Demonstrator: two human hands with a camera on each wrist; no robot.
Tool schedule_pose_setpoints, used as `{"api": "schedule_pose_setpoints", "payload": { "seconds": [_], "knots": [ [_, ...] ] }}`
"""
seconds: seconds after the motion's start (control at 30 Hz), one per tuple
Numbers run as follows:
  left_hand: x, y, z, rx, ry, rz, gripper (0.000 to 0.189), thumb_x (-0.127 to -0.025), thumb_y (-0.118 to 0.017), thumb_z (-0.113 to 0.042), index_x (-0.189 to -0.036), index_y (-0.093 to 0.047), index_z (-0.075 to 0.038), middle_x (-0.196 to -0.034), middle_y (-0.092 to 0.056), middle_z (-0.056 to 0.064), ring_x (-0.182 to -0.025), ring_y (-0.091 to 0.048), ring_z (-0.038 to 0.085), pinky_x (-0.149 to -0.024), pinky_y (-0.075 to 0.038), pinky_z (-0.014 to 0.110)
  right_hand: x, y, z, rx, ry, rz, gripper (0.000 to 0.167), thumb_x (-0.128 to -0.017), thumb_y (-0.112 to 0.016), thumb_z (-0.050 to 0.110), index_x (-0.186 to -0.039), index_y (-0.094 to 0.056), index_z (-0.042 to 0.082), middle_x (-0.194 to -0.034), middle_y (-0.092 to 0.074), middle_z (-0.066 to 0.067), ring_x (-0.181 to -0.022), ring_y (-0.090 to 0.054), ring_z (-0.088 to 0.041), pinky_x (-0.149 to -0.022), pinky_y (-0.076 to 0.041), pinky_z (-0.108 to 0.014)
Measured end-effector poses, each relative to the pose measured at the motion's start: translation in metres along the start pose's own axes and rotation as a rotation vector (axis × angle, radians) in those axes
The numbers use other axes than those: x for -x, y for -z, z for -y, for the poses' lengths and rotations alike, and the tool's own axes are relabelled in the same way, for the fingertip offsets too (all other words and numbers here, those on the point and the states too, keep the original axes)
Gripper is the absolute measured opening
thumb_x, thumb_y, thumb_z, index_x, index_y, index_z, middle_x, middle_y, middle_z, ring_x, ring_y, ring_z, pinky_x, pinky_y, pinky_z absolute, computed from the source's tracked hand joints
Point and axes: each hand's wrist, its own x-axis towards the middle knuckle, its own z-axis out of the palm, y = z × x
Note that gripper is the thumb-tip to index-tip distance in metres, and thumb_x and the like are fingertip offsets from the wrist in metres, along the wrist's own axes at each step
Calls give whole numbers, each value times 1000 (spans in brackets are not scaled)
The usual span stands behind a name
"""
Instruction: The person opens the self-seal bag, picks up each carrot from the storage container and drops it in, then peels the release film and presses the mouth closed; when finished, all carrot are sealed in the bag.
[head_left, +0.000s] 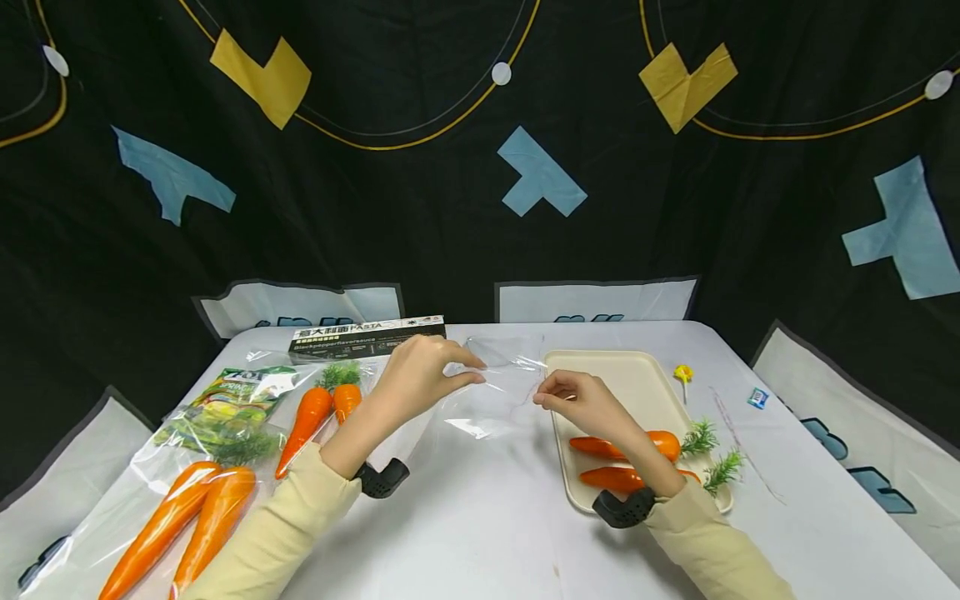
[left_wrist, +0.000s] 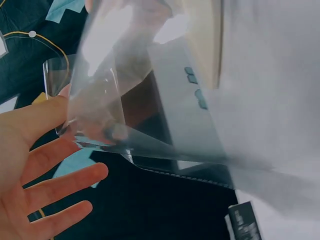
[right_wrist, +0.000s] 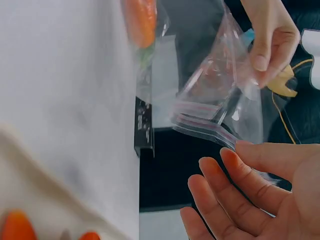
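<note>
A clear, thin plastic bag with a zip strip along its edge (head_left: 491, 390) is up in the air over the middle of the table, between the person's two hands. The left hand (head_left: 426, 375) pinches one side of it between thumb and forefinger, the remaining fingers loose and spread. The right hand (head_left: 583, 402) nips the bag's zipped edge the same way, its other fingers bent softly and free of the plastic.

Just beside the right hand, partly under that forearm, sits a cream, shallow rectangular tray with rounded corners (head_left: 607, 375), and on it lie two orange carrots with feathery green tops (head_left: 664, 444). Past the tray I see a small yellow flower-shaped piece on a stalk (head_left: 683, 373) and, further right, a little blue-and-white packet (head_left: 757, 398).

Over on the person's left, four more orange carrots (head_left: 213, 525) lie under clear plastic, two close to the person and two farther back, near a green printed packet (head_left: 243, 392). A long black-and-white pasta box (head_left: 367, 337) lies at the table's far edge, behind the left hand. The white-covered table (head_left: 457, 533) ends at a black cloth backdrop (head_left: 420, 225) with yellow and light-blue shapes.
</note>
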Motion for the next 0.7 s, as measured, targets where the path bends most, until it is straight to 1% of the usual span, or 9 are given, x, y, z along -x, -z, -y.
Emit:
{"api": "schedule_pose_setpoints", "payload": {
  "seconds": [0.13, 0.27, 0.37, 0.43, 0.53, 0.7],
  "knots": [
    [2, -14, 1, 21, 18, 2, 11, -80, -80, -29, -90, -80, -24, -86, -73, -10, -75, -67, 14, -58, -46, 24, 7, 10, -7, 18, -13, 0, 11, -92, -67, 25, -92, -70, 14, -87, -68, 5, -86, -63, -15, -81, -51, -35],
    [4, -25, 0, 37, 39, 6, 11, -80, -79, -30, -90, -79, -24, -86, -73, -9, -77, -67, 14, -54, -44, 22, 16, 22, -13, 47, 0, 18, 11, -93, -66, 24, -94, -70, 14, -89, -68, 5, -88, -63, -15, -82, -52, -35],
    [6, -30, -1, 44, 57, 4, 11, -80, -79, -31, -90, -79, -25, -86, -73, -10, -80, -67, 12, -56, -45, 22, 24, 34, -18, 66, 9, 37, 9, -93, -66, 22, -94, -69, 13, -91, -67, 4, -89, -63, -16, -82, -53, -33],
    [7, -32, -1, 50, 71, 2, 11, -81, -79, -32, -89, -79, -25, -87, -73, -11, -80, -66, 11, -58, -45, 23, 30, 43, -21, 80, 5, 50, 9, -92, -67, 21, -95, -69, 12, -93, -67, 2, -91, -63, -17, -83, -53, -34],
    [8, -36, -1, 69, 90, -4, 11, -81, -79, -32, -89, -79, -26, -86, -72, -13, -77, -65, 9, -58, -45, 23, 39, 57, -28, 125, 6, 73, 11, -91, -68, 21, -98, -70, 13, -97, -67, 1, -93, -62, -18, -85, -53, -39],
    [11, -39, -1, 83, 110, -13, 11, -81, -78, -33, -90, -79, -26, -85, -72, -13, -74, -64, 8, -57, -44, 23, 54, 78, -44, 219, 58, 135, 18, -89, -71, 21, -104, -70, 11, -103, -68, -5, -96, -63, -23, -87, -50, -49]
  ]
}}
